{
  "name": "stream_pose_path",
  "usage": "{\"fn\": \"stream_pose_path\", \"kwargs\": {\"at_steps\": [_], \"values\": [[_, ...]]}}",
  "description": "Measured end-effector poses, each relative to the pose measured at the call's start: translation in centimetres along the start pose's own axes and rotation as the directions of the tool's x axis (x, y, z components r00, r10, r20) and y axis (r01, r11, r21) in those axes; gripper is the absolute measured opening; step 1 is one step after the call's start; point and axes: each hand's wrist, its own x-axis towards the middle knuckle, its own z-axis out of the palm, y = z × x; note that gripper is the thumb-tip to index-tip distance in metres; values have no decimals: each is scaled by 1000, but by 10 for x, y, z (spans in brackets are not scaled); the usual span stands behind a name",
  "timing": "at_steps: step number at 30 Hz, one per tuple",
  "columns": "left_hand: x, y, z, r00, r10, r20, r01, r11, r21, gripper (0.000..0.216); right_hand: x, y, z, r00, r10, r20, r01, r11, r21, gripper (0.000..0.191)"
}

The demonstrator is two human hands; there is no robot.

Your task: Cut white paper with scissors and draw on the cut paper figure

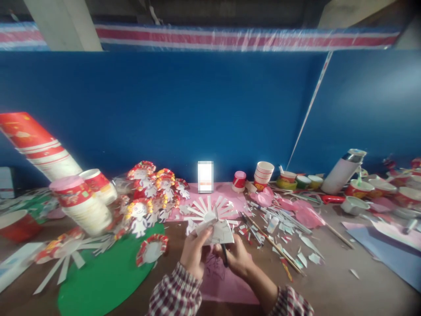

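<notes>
My left hand point(196, 249) pinches a piece of white paper point(221, 232) that has lines drawn on it. Closed round the dark handle of a pair of scissors point(224, 254) is my right hand point(237, 258), just below the paper's right side. The scissor blades point up and away, meeting the paper, which partly hides them. Behind the paper, a white fan-cut paper piece point(204, 210) with strips spread outward lies on pink paper point(230, 191). Under my hands is another pink sheet point(226, 287) with a dark drawing on it.
Left of my hands are paper dolls point(138, 215), a green paper disc point(108, 281) and stacked paper cups point(83, 206). To the right lie paper scraps point(302, 259), a long thin stick point(279, 250), a white bottle point(272, 224) and a tilted thermos point(342, 173). A blue partition point(197, 109) stands behind.
</notes>
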Motion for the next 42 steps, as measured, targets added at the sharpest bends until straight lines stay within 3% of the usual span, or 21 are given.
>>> {"fn": "stream_pose_path", "kwargs": {"at_steps": [6,15,25,31,42], "values": [[3,-4,-4,999,-15,30,15,1000,-11,38,-1,0,-1,1000,-16,-5,16,1000,-20,30],[-3,4,4,1000,-14,-14,13,999,-32,28,0,1,-1,1000,-24,9,24,1000,-10,28],[-2,1,2,1000,-16,-25,16,1000,-21,31,-1,1,-1,1000,-5,-3,4,1000,-15,24],[3,-4,-5,999,-25,35,26,999,-26,30,0,-4,1,999,45,13,-46,997,56,28],[1,1,-4,997,-13,71,13,1000,6,28,0,-4,-2,999,48,21,-49,998,28,28]]}}
